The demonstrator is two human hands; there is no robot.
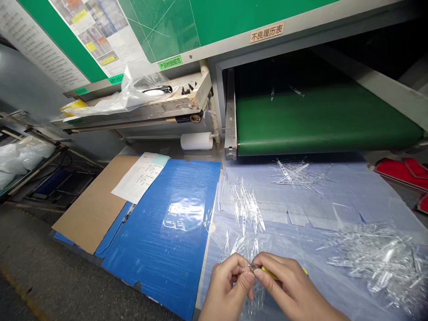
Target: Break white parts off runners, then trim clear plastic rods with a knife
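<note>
My right hand (284,281) is closed around a small yellow-handled tool (270,273), whose dark metal head pokes out at the fingertips. Most of the tool is hidden in the palm. Close against it, my left hand (232,283) has its thumb and fingers pinched together at the metal head. A small clear piece seems to be between them, too hidden to make out. Beneath and just beyond both hands lie thin clear plastic pieces (256,247) on the translucent sheet covering the table (301,272). Another bunch of clear plastic pieces (246,206) lies a little farther off.
A big heap of clear pieces (384,258) lies at right, a smaller pile (294,173) below the green conveyor belt (317,120). At left are a blue folder (160,263), cardboard (96,205) and papers (138,180). A cluttered shelf (140,107) stands above a white roll (196,141).
</note>
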